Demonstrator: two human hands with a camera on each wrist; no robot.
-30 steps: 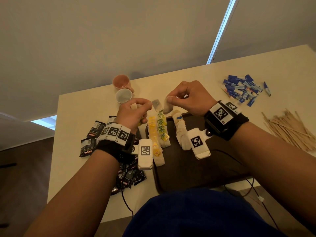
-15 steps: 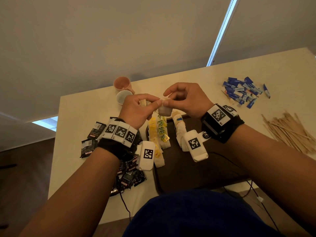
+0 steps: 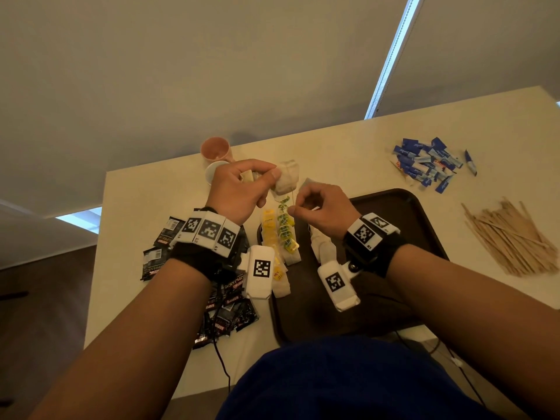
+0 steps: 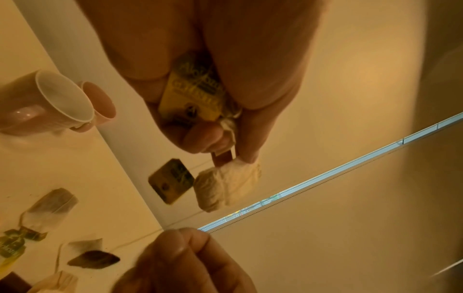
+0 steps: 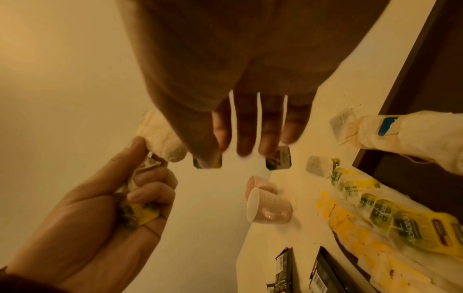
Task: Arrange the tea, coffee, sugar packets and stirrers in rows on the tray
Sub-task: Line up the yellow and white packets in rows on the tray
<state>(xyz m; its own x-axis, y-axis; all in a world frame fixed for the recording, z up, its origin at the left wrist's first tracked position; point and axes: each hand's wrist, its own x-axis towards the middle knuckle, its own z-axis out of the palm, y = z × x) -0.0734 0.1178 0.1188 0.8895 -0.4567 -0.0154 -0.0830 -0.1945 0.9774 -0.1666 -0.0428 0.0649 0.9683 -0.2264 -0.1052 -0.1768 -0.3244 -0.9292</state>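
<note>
Pale table with dark tray, two cups, coffee sachets, blue sugar packets, wooden stirrers.

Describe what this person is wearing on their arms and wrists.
Both forearms are bare, no sleeves. Each wrist carries a black strap topped by white blocks printed with black square codes. A white camera box with another code hangs under each wrist, trailing a thin black cable.

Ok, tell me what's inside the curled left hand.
The left hand grips a crumpled tea bag, pinched at its fingers, plus a yellow tag. Anything deeper in the palm is covered.
</note>
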